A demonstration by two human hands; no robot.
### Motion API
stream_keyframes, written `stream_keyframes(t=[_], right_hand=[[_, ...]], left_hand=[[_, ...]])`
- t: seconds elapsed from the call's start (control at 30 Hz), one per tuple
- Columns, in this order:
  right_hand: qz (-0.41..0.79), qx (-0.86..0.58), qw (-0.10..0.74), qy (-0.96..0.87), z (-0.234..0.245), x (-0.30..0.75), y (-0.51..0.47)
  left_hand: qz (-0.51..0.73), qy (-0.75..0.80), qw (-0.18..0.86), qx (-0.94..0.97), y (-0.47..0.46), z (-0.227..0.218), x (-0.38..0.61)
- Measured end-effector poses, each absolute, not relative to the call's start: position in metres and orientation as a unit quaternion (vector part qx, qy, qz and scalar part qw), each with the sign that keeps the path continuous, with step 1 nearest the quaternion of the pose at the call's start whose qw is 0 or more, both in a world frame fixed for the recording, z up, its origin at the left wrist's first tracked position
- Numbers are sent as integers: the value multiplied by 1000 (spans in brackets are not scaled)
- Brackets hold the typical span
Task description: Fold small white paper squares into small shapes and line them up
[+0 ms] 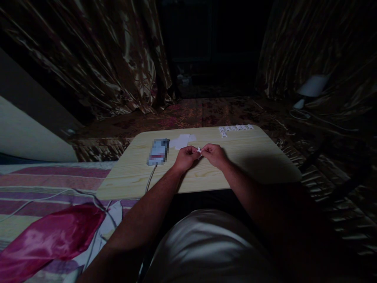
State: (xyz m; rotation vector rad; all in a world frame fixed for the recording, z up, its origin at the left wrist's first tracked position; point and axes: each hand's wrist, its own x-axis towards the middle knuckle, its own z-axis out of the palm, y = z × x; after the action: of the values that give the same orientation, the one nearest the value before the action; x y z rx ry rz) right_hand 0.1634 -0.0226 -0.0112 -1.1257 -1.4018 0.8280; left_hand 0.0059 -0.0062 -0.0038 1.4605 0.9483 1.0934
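Note:
Over the middle of the wooden table, my left hand and my right hand meet at a small folded piece of white paper. The fingertips of both hands pinch it from either side, and they cover part of it. Just beyond my left hand lie flat sheets of white paper, partly overlapping. At the table's far right edge, several small folded white paper pieces form a row, with one more in front of the row's left end.
A phone-like device, blurred out, lies left of the paper with a white cable running off the near edge. A bed with a striped cover and a pink satin cloth is at left. A white lamp stands at far right.

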Motion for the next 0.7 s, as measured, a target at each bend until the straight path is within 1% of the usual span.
stream_keyframes(t=[0.2,0.43,0.7], right_hand=[[370,-487,543,-576,-8,162,-24],[356,-482,547,-584,-8,163,-26],[391,-474,534,-580,-6,162,-27]], left_hand=[[463,397,524,594,-6,-3,5],[454,399,539,586,-7,-1,5],[480,388,537,576,-5,-2,4]])
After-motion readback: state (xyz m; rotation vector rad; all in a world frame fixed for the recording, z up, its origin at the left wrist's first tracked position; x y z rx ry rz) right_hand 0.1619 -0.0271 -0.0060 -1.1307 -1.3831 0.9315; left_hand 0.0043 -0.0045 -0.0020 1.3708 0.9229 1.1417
